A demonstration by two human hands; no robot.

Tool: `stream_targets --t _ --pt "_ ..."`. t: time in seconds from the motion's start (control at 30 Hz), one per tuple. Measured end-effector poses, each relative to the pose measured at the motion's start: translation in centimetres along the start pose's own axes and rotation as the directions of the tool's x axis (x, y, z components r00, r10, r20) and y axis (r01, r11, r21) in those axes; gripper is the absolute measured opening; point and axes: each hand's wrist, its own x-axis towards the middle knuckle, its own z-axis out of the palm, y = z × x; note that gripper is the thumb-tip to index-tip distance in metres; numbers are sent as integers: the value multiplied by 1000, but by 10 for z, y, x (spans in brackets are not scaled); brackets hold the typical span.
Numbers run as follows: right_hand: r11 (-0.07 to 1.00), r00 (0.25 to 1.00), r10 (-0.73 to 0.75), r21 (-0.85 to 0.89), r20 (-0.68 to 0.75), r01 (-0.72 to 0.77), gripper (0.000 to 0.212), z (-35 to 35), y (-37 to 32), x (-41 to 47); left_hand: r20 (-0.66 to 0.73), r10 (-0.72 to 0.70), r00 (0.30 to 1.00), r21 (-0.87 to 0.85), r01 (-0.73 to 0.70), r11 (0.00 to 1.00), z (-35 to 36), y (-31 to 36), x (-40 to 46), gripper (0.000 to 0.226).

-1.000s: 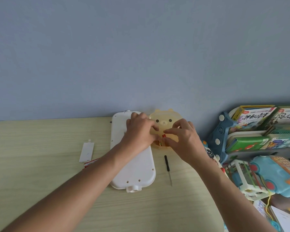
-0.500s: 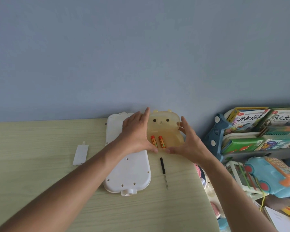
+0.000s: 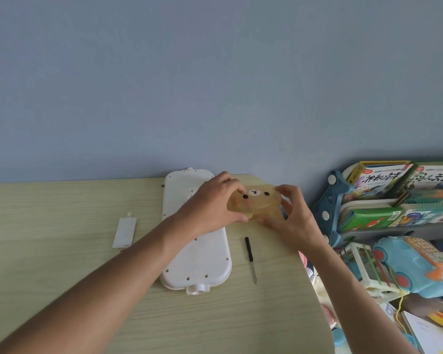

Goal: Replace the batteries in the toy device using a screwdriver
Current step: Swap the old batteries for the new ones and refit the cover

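Note:
A translucent yellow bear-face box (image 3: 257, 204) sits at the far side of the table, with its lid down over it. My left hand (image 3: 212, 205) grips its left side and my right hand (image 3: 292, 218) holds its right side. The white toy device (image 3: 197, 254) lies face down to the left of the box, partly under my left wrist. A small black-handled screwdriver (image 3: 250, 258) lies loose on the table between the device and my right forearm. The white battery cover (image 3: 124, 232) rests further left. The batteries are hidden from view.
The light wooden table (image 3: 62, 251) ends at a curved right edge. Beyond it stand a blue book rack (image 3: 327, 208) with picture books, a blue toy car (image 3: 417, 267) and other toys on the floor. A blue wall rises behind.
The bear box stood open with two orange batteries showing half a second ago; now its lid is down and both hands have closed around its sides.

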Motion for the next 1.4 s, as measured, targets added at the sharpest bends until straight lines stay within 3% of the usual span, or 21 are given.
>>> stream_targets --t 0.1,0.23,0.5,0.63,0.73,0.83,0.93,1.07,1.23,1.4 --pt "993 999 39 108 -14 -37 60 1 -6 0 -46 -82 996 -96 77 992 -1 -2 3 40" --pt "998 996 64 31 -64 -62 64 10 -10 3 -72 -194 978 -171 180 969 4 -5 6 55" --pt "996 993 89 28 -71 -87 68 11 -7 1 -37 -210 977 -195 199 960 4 -3 6 65" --pt "994 993 95 -56 -71 -99 69 10 -19 -1 -20 -185 982 -171 179 969 1 -3 3 67" --pt "981 994 45 -184 -98 -63 68 10 -35 -9 -34 -178 984 -199 167 966 -13 -6 -9 62" --pt "950 985 -123 -303 -122 81 56 20 -59 -16 -124 -180 976 -282 140 949 -40 -18 -31 37" --pt "905 966 -258 -346 17 248 39 48 -87 -24 -142 -213 967 -266 170 949 -76 -41 -64 15" --pt "798 863 -425 -337 273 500 29 104 -116 -39 -30 -289 957 -141 282 949 -105 -71 -109 6" --pt "701 766 -419 -363 487 614 21 156 -126 -50 134 -310 941 -43 318 947 -103 -89 -134 13" --pt "635 750 -413 -427 517 644 14 175 -124 -56 183 -298 937 -54 312 949 -95 -92 -136 22"
